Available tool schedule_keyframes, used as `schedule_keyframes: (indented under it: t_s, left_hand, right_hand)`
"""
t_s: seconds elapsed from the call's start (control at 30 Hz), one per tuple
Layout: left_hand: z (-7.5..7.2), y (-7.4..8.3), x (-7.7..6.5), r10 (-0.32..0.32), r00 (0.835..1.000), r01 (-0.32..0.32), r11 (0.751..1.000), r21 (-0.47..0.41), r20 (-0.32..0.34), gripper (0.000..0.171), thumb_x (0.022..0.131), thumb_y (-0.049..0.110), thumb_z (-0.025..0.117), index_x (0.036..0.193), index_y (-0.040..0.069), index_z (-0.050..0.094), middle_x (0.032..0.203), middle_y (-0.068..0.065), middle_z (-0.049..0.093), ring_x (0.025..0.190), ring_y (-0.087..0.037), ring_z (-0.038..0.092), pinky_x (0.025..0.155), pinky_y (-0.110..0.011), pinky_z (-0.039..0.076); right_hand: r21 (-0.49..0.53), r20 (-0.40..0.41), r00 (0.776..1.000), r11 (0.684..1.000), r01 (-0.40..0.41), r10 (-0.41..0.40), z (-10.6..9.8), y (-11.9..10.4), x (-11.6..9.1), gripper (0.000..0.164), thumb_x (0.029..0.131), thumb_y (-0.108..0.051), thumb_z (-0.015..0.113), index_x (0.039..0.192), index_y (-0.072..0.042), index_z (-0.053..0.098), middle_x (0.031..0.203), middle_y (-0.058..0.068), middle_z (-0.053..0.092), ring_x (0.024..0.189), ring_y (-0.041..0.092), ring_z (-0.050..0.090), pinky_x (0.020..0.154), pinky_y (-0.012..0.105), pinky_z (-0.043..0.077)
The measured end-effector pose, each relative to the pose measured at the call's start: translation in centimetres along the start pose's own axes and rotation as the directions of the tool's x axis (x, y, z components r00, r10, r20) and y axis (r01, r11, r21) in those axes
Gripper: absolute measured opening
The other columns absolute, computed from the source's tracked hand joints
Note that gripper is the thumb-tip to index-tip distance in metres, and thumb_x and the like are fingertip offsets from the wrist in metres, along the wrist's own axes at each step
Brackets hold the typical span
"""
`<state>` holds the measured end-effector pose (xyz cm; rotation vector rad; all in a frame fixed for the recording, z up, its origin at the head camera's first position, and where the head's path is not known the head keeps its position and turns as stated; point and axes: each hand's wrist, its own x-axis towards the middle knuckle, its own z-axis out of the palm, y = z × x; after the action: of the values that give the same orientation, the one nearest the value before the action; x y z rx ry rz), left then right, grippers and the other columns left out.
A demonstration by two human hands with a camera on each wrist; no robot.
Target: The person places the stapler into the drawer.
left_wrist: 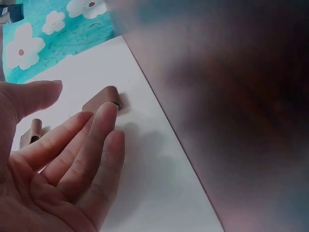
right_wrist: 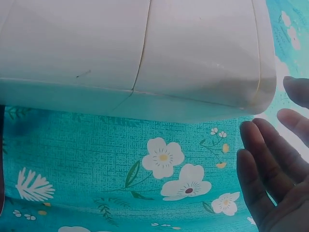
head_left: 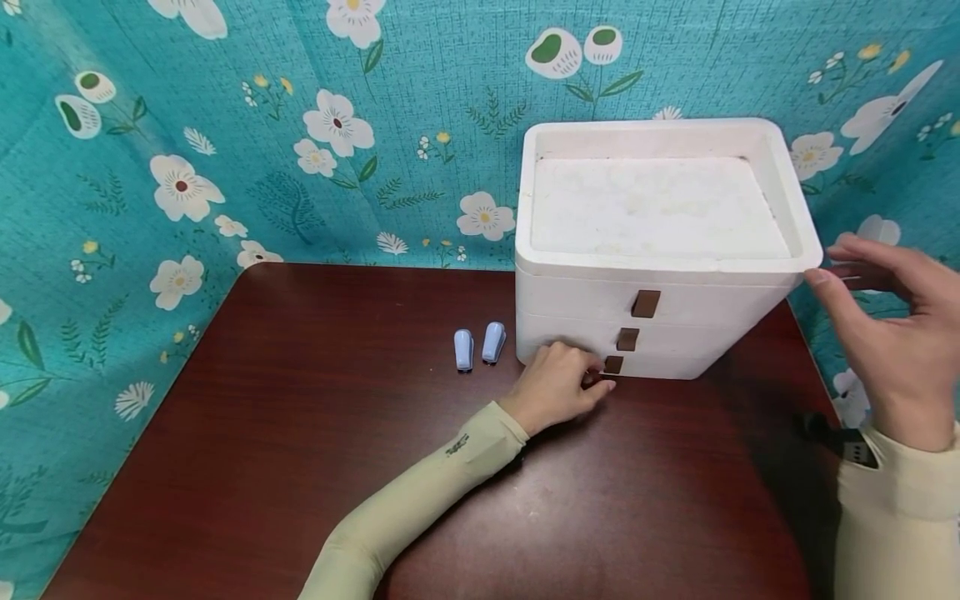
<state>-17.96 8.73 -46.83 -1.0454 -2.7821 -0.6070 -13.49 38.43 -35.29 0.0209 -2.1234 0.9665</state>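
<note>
A white three-drawer storage box [head_left: 660,271] stands at the back right of the table, with a brown pull tab on each drawer. My left hand [head_left: 561,385] is in front of the lowest drawer, next to its pull tab [head_left: 613,365]. In the left wrist view the fingers are fairly straight, fingertips right at the lowest pull tab [left_wrist: 101,99], with the thumb held apart. My right hand [head_left: 903,325] is at the box's top right corner, fingers spread from the thumb. The right wrist view shows those fingertips [right_wrist: 247,128] close by the box's corner [right_wrist: 263,104].
Two light blue clips [head_left: 463,350] lie side by side on the dark brown table [head_left: 315,417], left of the box. The box's top is a shallow tray with a raised rim [head_left: 652,133]. A teal flowered cloth [head_left: 420,108] hangs behind the table.
</note>
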Motion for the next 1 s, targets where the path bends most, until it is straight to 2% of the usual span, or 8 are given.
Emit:
schedule_keyframes:
  t_s: [0.17, 0.3, 0.4, 0.57, 0.83, 1.0]
  left_hand:
    - [0.39, 0.43, 0.06, -0.002, 0.999, 0.002, 1.000, 0.017, 0.036, 0.028, 0.096, 0.046, 0.072, 0.100, 0.020, 0.080, 0.071, 0.014, 0.067, 0.067, -0.003, 0.061, 0.066, -0.026, 0.053]
    - [0.58, 0.57, 0.00, -0.004, 0.999, 0.002, 0.999, 0.037, 0.048, 0.030, 0.096, 0.046, 0.071, 0.105, 0.018, 0.079, 0.071, 0.013, 0.068, 0.069, -0.007, 0.063, 0.068, -0.029, 0.055]
    - [0.72, 0.54, 0.07, -0.010, 0.999, 0.008, 0.999, 0.038, 0.046, 0.031, 0.096, 0.046, 0.071, 0.108, 0.018, 0.079, 0.075, 0.011, 0.071, 0.070, -0.007, 0.065, 0.068, -0.029, 0.055]
    - [0.88, 0.52, 0.23, -0.034, 0.999, 0.034, 0.999, 0.000, 0.035, 0.027, 0.095, 0.043, 0.073, 0.107, 0.019, 0.080, 0.082, 0.010, 0.077, 0.073, -0.003, 0.068, 0.069, -0.024, 0.054]
    - [0.93, 0.69, 0.23, -0.046, 0.999, 0.046, 0.999, -0.019, 0.002, 0.020, 0.094, 0.040, 0.075, 0.100, 0.021, 0.080, 0.083, 0.012, 0.078, 0.073, 0.003, 0.067, 0.069, -0.020, 0.053]
    - [0.71, 0.80, 0.39, -0.067, 0.997, 0.070, 0.995, -0.078, 0.035, 0.018, 0.094, 0.036, 0.077, 0.104, 0.020, 0.078, 0.089, 0.011, 0.080, 0.075, 0.006, 0.069, 0.072, -0.017, 0.052]
  right_hand:
    - [0.001, 0.005, 0.998, 0.998, 0.064, -0.064, 0.19, 0.04, 0.28, 0.038, 0.090, -0.015, 0.082, 0.127, -0.007, 0.075, 0.120, -0.036, 0.066, 0.100, -0.023, 0.057, 0.094, 0.003, 0.042]
    - [-0.006, 0.006, 0.995, 0.995, 0.103, -0.103, 0.33, 0.00, 0.58, 0.037, 0.089, -0.017, 0.084, 0.124, -0.007, 0.077, 0.122, -0.024, 0.073, 0.100, -0.023, 0.057, 0.096, 0.004, 0.042]
    - [0.009, 0.004, 0.995, 0.995, 0.102, -0.102, 0.44, -0.01, 0.74, 0.036, 0.088, -0.016, 0.085, 0.122, -0.008, 0.078, 0.124, -0.018, 0.075, 0.102, -0.020, 0.059, 0.097, 0.005, 0.044]
    - [0.032, 0.036, 0.997, 0.997, 0.073, -0.074, 0.46, 0.12, 0.77, 0.033, 0.087, -0.011, 0.084, 0.120, -0.006, 0.078, 0.122, -0.030, 0.069, 0.107, -0.016, 0.060, 0.098, 0.005, 0.044]
    - [0.077, 0.046, 0.999, 0.997, 0.025, -0.029, 0.40, 0.15, 0.70, 0.028, 0.088, -0.007, 0.083, 0.115, -0.003, 0.079, 0.116, -0.029, 0.071, 0.103, -0.013, 0.062, 0.094, 0.004, 0.046]
    - [0.089, 0.048, 0.999, 0.996, 0.019, -0.024, 0.42, 0.06, 0.70, 0.028, 0.087, -0.005, 0.083, 0.115, -0.001, 0.079, 0.114, -0.029, 0.071, 0.101, -0.013, 0.063, 0.093, 0.004, 0.047]
